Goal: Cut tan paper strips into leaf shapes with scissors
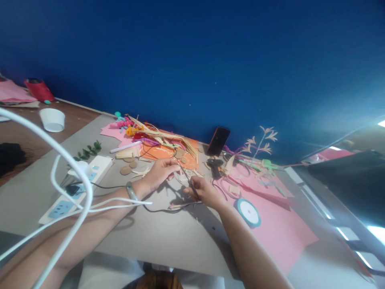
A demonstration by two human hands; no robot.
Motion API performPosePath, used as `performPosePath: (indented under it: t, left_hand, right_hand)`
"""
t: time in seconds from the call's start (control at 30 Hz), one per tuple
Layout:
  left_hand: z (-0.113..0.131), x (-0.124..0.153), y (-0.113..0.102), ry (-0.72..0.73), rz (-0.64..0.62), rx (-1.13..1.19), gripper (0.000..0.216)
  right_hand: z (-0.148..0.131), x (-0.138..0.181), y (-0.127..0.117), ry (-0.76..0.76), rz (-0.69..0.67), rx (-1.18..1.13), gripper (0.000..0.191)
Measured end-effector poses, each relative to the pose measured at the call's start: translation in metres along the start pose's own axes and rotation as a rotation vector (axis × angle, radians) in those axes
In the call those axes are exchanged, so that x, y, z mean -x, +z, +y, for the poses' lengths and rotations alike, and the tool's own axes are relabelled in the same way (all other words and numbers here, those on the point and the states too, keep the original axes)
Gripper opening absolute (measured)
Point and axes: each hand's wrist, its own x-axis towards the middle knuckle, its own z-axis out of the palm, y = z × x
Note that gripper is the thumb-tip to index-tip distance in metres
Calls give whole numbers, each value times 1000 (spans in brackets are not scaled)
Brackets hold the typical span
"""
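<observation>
One slender dark tool (187, 175), grasped in the right hand (205, 191) above the matte grey tabletop (141, 243), points toward the bunched left hand (161, 172), whose contents cannot be determined. Flat tan discs (125, 170) and papery straw-coloured strips (162, 139) lie beyond.

Right hand (206, 192) grips dark slim tool (193, 188), maybe scissors (blurry), tip near left hand (161, 172); power strip (61, 208) at frame left, phone (218, 141) propped by blue wall (192, 60), round spool (249, 212) on pink paper (276, 241)
</observation>
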Motion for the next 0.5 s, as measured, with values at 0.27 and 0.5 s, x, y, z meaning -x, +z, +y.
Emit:
performPosePath:
  t: [0.27,0.5]
  left_hand:
    - [1,2,1,-24,-10,-82,17]
    - [-13,2,2,-106,-150,-204,19]
  right_hand:
    - [1,0,-3,-31,61,55,47]
    - [5,-7,10,-225,403,-223,43]
